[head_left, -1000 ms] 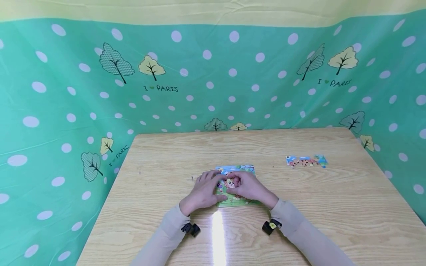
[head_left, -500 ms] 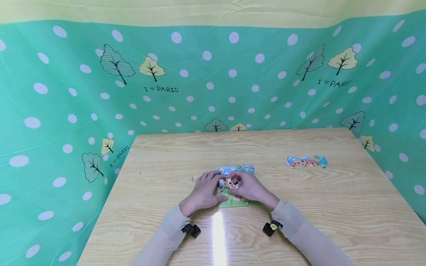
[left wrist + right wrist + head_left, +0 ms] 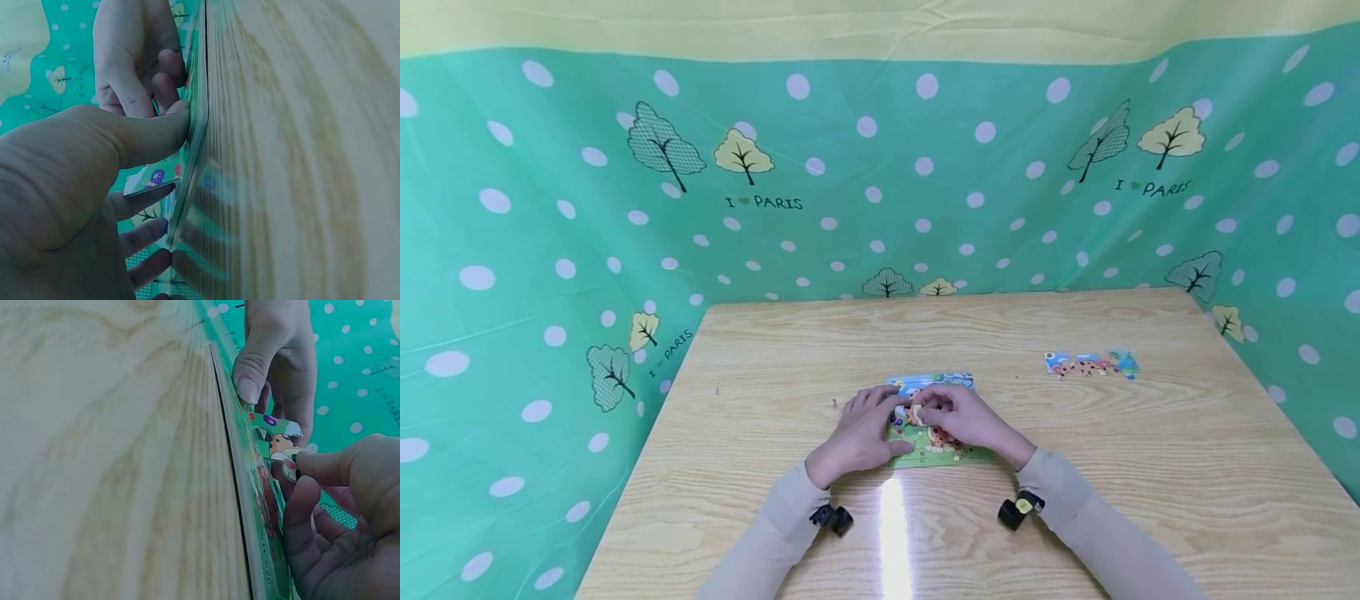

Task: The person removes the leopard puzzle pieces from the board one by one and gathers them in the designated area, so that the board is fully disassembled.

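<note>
A colourful jigsaw puzzle board [image 3: 928, 457] with a green and blue picture lies mid-table between both hands. My left hand [image 3: 859, 433] rests over its left side, thumb on the board near the front edge and fingers spread. One left finger touches a raised puzzle piece with a purple flower [image 3: 273, 420]. My right hand [image 3: 966, 417] pinches a small puzzle piece [image 3: 290, 464] with part of an animal face between thumb and forefinger. That piece stands lifted against a spotted piece [image 3: 279, 445]; whether they interlock I cannot tell. Fingers hide much of the board in the head view.
Several joined puzzle pieces [image 3: 1082, 365] with sky and spots lie at the right back of the wooden table [image 3: 760, 350]. A green dotted cloth [image 3: 850, 250] hangs behind and at the sides. A bright reflection crosses the table's front.
My right hand has shifted slightly right and its fingers have closed further over the face piece, covering more of it. More of the spotted picture below shows. The left hand stays put.
</note>
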### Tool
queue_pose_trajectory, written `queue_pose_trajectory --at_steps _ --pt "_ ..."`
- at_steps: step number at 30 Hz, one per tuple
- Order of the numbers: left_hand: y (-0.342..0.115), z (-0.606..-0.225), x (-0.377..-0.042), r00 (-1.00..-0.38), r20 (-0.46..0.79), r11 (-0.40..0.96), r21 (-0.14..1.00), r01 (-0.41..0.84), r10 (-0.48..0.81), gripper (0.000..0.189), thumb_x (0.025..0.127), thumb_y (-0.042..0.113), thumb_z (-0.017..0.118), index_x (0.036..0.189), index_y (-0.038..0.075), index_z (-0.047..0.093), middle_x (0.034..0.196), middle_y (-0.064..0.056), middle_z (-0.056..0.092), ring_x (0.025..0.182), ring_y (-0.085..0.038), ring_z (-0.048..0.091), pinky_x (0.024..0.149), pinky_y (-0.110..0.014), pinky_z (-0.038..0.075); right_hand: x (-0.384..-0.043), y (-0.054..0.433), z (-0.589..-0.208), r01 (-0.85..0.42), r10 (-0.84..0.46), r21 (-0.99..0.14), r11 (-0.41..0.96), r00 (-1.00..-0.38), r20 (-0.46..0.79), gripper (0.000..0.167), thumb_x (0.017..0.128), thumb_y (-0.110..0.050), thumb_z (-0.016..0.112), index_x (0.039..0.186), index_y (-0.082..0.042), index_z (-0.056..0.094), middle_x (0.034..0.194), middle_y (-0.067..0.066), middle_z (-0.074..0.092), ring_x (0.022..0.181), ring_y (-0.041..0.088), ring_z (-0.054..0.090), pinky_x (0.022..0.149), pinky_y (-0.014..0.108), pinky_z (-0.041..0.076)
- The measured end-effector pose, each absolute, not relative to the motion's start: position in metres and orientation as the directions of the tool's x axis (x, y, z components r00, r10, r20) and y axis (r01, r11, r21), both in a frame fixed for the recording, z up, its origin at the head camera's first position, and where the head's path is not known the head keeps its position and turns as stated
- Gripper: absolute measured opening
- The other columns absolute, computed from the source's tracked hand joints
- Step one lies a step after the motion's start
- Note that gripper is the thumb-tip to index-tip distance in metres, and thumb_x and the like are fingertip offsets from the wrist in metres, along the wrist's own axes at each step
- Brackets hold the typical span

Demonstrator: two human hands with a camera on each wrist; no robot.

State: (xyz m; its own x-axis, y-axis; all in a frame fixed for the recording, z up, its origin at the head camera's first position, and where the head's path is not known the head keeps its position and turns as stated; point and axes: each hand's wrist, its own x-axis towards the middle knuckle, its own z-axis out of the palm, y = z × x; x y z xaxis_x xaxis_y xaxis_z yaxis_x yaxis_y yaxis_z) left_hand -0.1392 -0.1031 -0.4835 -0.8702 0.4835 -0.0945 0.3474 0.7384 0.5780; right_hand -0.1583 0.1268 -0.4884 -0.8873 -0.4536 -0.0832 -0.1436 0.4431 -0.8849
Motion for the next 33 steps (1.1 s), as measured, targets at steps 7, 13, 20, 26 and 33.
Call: queue_pose_trajectory --at_steps 7,13,20,26,33 --pt "-0.1027 -0.4833 -0.1388 -0.871 -0.102 0.741 0.578 0.341 0.480 0.069 0.094 0.040 0.080 0.155 0.018 0.054 0.170 -0.010 0.037 0.155 -0.042 0.032 0.128 -0.067 0.023 -0.1582 0.1259 -0.4880 -0.158 -0.458 -0.871 0.466 -0.885 -0.085 0.016 0.106 -0.016 0.065 0.117 -0.009 0.073 0.104 0.005 0.070 0.089 0.016 0.058 0.075 0.025 0.048" --pt "-0.1032 -0.4846 -0.1389 -0.868 -0.087 0.733 0.580 0.355 0.489 0.069 0.094 0.039 0.081 0.154 0.018 0.055 0.169 -0.011 0.038 0.155 -0.041 0.032 0.128 -0.066 0.024 -0.1585 0.1265 -0.4867 -0.163 -0.476 -0.877 0.452 -0.876 -0.082 0.013 0.107 -0.015 0.063 0.114 -0.010 0.073 0.105 0.005 0.070 0.091 0.017 0.059 0.078 0.028 0.049" --pt "-0.1037 -0.4864 -0.1396 -0.864 -0.082 0.728 0.583 0.362 0.496 0.068 0.095 0.038 0.081 0.154 0.017 0.055 0.170 -0.011 0.038 0.155 -0.041 0.033 0.128 -0.066 0.024 -0.1590 0.1285 -0.4867 -0.158 -0.475 -0.881 0.446 -0.876 -0.083 0.013 0.106 -0.017 0.065 0.113 -0.013 0.075 0.109 0.005 0.072 0.096 0.017 0.060 0.081 0.029 0.049" --pt "-0.1039 -0.4870 -0.1396 -0.863 -0.081 0.720 0.594 0.360 0.498 0.068 0.094 0.039 0.081 0.153 0.016 0.055 0.170 -0.012 0.038 0.154 -0.043 0.032 0.127 -0.068 0.023 -0.1597 0.1302 -0.4900 -0.174 -0.481 -0.882 0.438 -0.874 -0.066 0.015 0.107 -0.018 0.065 0.116 -0.012 0.075 0.112 0.006 0.073 0.093 0.017 0.060 0.079 0.028 0.048" --pt "-0.1033 -0.4856 -0.1402 -0.864 -0.086 0.723 0.591 0.356 0.496 0.068 0.094 0.038 0.081 0.153 0.017 0.056 0.169 -0.012 0.038 0.154 -0.042 0.033 0.128 -0.067 0.023 -0.1601 0.1321 -0.4918 -0.162 -0.486 -0.895 0.415 -0.871 -0.068 0.016 0.107 -0.018 0.064 0.118 -0.012 0.074 0.115 0.007 0.072 0.102 0.018 0.062 0.085 0.030 0.051"
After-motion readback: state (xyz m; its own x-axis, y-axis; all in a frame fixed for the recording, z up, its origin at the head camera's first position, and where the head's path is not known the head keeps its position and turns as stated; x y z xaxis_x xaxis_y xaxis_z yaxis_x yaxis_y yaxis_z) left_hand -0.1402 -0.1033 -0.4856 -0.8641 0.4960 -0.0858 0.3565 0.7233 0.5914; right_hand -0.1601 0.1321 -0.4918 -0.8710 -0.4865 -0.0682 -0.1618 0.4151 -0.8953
